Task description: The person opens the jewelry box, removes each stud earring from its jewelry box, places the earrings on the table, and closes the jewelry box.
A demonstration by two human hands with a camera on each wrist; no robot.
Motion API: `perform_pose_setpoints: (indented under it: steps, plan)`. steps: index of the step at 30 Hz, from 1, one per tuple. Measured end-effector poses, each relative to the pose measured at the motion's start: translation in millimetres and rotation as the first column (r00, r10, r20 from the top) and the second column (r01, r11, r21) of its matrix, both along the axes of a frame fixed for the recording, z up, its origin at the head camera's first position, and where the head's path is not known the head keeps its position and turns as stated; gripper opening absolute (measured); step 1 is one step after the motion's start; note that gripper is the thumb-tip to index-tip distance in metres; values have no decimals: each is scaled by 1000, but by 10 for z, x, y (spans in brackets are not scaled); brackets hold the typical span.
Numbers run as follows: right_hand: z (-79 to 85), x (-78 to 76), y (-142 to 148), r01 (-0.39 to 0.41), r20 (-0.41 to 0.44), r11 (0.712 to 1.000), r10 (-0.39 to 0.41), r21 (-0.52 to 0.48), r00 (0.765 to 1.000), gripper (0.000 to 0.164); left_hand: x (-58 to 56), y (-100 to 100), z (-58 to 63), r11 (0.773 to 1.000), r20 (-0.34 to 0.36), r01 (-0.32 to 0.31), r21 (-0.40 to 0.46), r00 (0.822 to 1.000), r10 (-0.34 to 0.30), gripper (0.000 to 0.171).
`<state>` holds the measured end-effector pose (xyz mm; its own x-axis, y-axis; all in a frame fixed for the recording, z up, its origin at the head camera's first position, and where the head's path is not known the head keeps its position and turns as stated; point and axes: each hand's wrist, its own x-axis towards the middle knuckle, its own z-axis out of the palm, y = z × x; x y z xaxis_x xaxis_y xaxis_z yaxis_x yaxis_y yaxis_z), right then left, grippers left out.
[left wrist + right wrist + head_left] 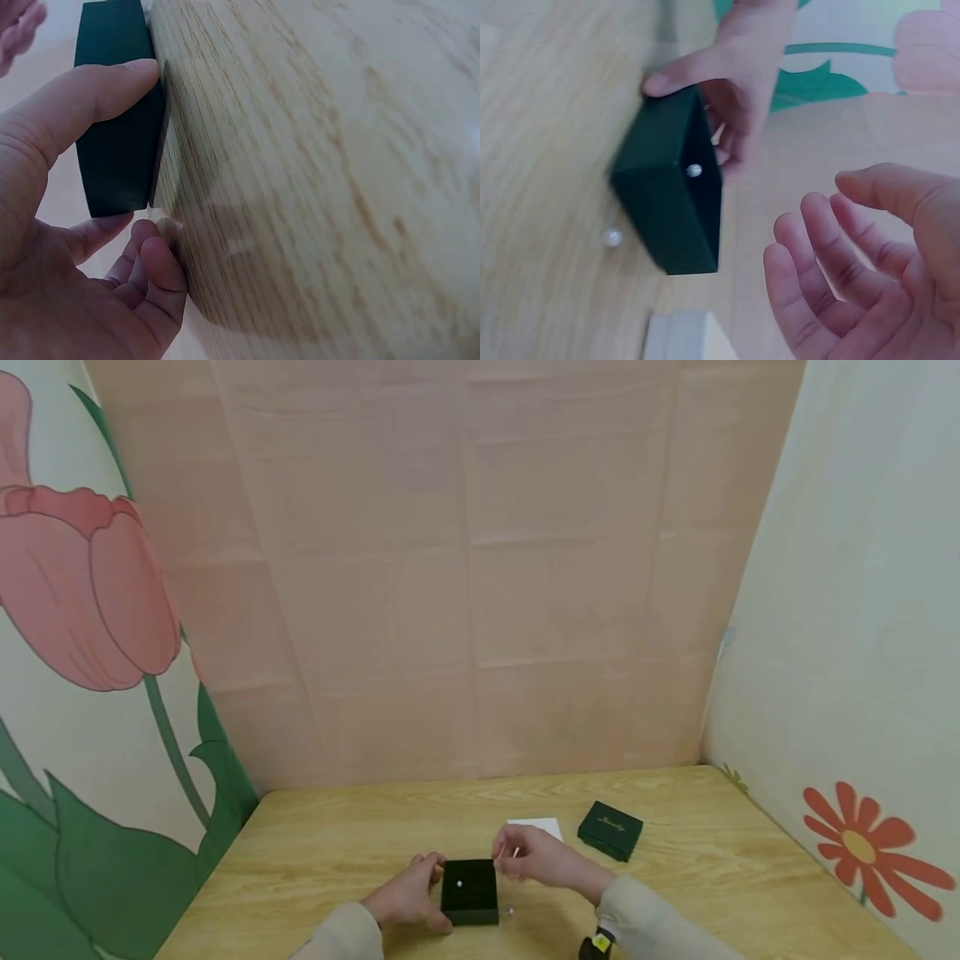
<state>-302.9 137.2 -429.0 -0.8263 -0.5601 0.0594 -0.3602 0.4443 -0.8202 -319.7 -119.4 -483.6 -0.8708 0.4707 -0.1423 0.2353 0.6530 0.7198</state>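
A small dark green jewelry box (470,917) sits without a lid, its black inside facing up. My left hand (411,892) grips its left side, the thumb on the near face and the fingers round the far side. In the left wrist view, that thumb presses the green wall (120,165). One tiny shiny stud (694,171) rests in the box. A second shiny stud (509,912) lies on the table just right of it. My right hand (536,856) hovers by the box's far right corner, fingers loosely bent and nothing between them in the right wrist view.
The green lid (611,829) with gold lettering lies at the back right. A white box (676,337) is partly behind my right hand. Under everything is a wood-grain table (337,827), with a pink sheet (465,610) behind it and flowered sheets at both sides.
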Motion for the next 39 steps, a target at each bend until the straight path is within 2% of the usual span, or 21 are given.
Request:
perform_pose_setpoints:
  steps: [5, 10, 18, 30, 36, 39]
  plan:
    - [70, -25, -72, -45, -16, 997, 44, -64, 999, 11, 20, -5, 10, 1000, -6, 3, -4, 1000, -3, 79]
    - [24, -65, -158, -85, 10, 988, 87, -128, 996, 16, 19, -13, 6, 1000, 4, 3, -4, 1000, -3, 78]
    - [-96, -139, -247, -44, 32, 996, 46, -84, 998, 18, 23, -6, 13, 1000, -8, 5, -5, 1000, -5, 79]
    - [-341, -303, -357, -77, -24, 997, 76, -11, 997, 17, 6, -11, 13, 1000, -5, 10, -11, 1000, -10, 78]
    - [-416, -323, -429, -50, -43, 997, 52, 65, 998, 17, 40, -5, 16, 999, -53, 25, -20, 998, -26, 77]
    - [-429, -310, -473, -37, -61, 994, 43, 103, 997, 17, 39, -7, 21, 999, -52, 22, -28, 998, -23, 78]
